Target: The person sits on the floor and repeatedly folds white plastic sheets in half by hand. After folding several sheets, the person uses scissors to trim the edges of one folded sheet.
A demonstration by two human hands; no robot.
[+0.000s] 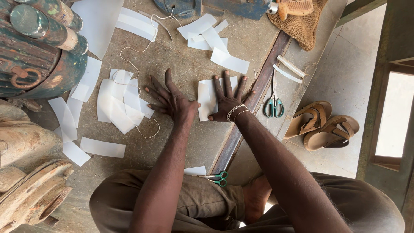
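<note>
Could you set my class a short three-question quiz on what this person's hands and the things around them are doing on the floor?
1. True or false: the right hand presses flat on a white paper sheet.
2. Which lies just right of that hand? A) sandals B) green-handled scissors C) burlap cloth
3. Fill in: the left hand rests with fingers spread beside a pile of white ____.

Key: 1 true; 2 B; 3 paper pieces.
</note>
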